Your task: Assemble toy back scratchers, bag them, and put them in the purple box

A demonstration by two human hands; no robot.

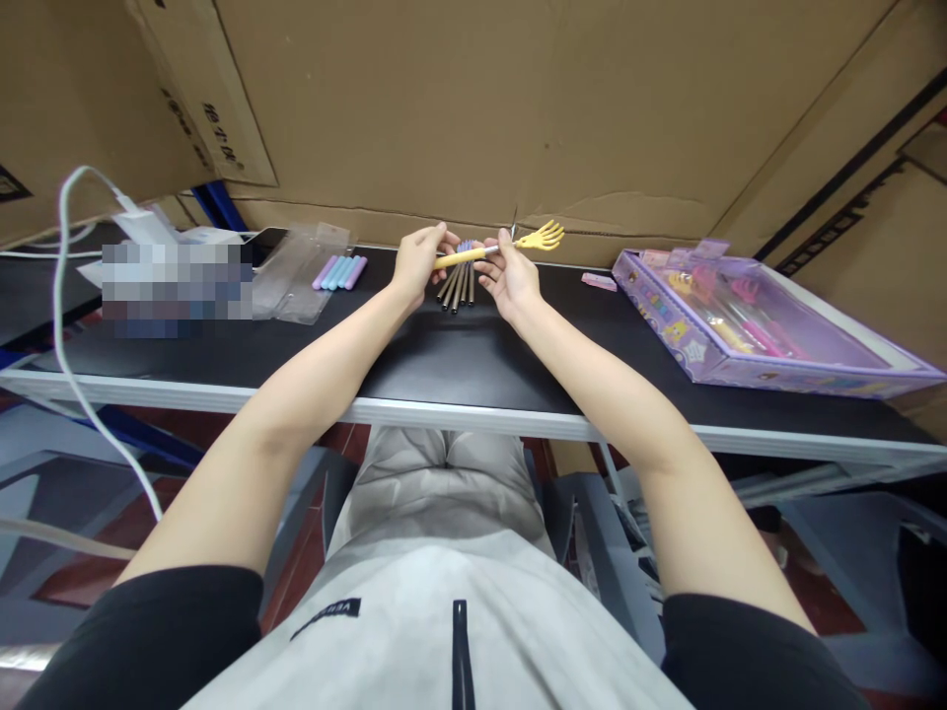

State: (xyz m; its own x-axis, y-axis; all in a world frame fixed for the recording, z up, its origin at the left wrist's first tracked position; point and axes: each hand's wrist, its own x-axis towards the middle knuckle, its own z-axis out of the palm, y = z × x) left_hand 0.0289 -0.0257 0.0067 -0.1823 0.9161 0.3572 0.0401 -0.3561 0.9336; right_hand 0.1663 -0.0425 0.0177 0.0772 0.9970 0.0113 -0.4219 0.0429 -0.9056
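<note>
Both of my hands are closed on one yellow back scratcher, held level just above the dark table. My left hand (421,258) grips the yellow handle (460,257) near its left end. With thumb and fingers, my right hand (512,276) pinches the metal rod near the yellow hand-shaped head (544,237), which points right. Beneath and between my hands, a fan of several dark metal rods (456,288) with purplish far ends lies on the table; my fingers partly hide it. Several purple and light blue handles (339,272) lie side by side to the left.
Clear plastic packaging (296,286) lies left of the handles, beside a blurred-out patch and a white cable (63,296). At right, a purple display box (784,380) holds pink and yellow scratchers. A small pink card (599,282) lies near it. Cardboard walls (480,108) stand behind the table (459,360).
</note>
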